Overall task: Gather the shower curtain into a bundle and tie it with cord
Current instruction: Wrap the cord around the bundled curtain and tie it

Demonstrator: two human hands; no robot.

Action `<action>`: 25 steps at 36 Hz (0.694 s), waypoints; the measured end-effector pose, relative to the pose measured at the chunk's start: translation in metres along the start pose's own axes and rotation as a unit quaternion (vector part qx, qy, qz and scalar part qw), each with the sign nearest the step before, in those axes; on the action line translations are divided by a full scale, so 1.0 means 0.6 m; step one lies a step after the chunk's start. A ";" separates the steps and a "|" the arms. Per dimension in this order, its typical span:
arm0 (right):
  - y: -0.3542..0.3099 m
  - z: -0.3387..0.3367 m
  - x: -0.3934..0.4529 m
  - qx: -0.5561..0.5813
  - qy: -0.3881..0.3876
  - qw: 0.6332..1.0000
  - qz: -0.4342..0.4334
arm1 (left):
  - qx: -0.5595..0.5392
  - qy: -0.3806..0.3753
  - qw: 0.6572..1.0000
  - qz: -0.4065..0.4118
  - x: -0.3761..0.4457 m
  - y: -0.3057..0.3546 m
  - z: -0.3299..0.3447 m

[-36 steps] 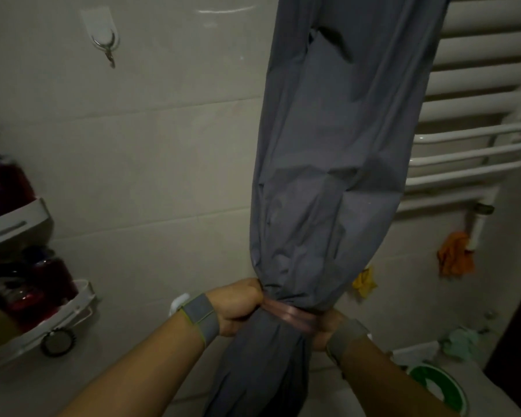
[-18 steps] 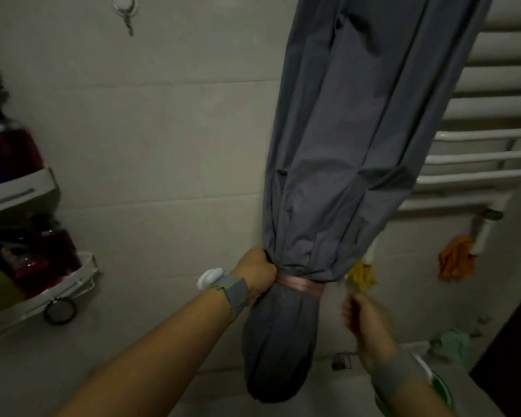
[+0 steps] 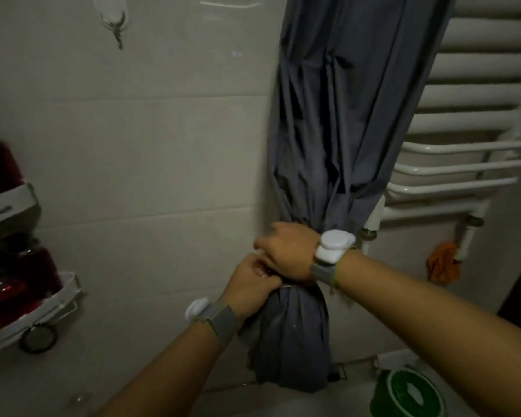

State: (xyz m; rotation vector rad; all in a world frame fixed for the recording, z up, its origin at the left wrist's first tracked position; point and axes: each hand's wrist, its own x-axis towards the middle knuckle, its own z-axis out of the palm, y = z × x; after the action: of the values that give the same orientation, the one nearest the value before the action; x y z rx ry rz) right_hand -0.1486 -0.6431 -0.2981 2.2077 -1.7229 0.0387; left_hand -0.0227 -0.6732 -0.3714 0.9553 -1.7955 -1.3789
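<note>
The grey shower curtain [image 3: 340, 130] hangs gathered into a bundle against the tiled wall, pinched to a narrow neck with a bulge of cloth below. My left hand [image 3: 250, 284] and my right hand [image 3: 286, 251] meet at that neck, on its left front side, fingers closed together. The pinkish cord is almost wholly hidden under both hands; only a pale sliver shows between the fingers. My right forearm crosses in front of the bundle from the right. Both wrists carry grey bands with white devices.
A white towel radiator [image 3: 463, 139] stands right behind the curtain. An orange cloth [image 3: 442, 263] hangs below it. White shelves [image 3: 33, 314] with red bottles jut from the left wall. A wall hook [image 3: 113, 19] is at top left, a green lid [image 3: 409, 395] at bottom right.
My right hand has swung from the curtain's right side across its front to meet my left hand. The pink cord band, visible before, is now covered by both hands.
</note>
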 end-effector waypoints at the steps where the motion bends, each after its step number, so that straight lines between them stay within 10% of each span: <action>1: 0.009 0.007 0.000 -0.035 -0.012 0.999 -0.028 | -0.002 0.022 1.000 0.000 0.001 0.002 -0.007; 25: 0.080 0.004 -0.069 0.100 0.049 0.993 -0.026 | -0.031 0.078 0.996 0.037 0.035 0.056 0.008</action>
State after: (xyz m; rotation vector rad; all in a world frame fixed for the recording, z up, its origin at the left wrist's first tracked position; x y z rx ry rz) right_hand -0.2053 -0.6150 -0.2979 2.3477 -1.6717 0.3157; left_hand -0.0426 -0.6830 -0.3379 0.9271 -1.6470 -1.2710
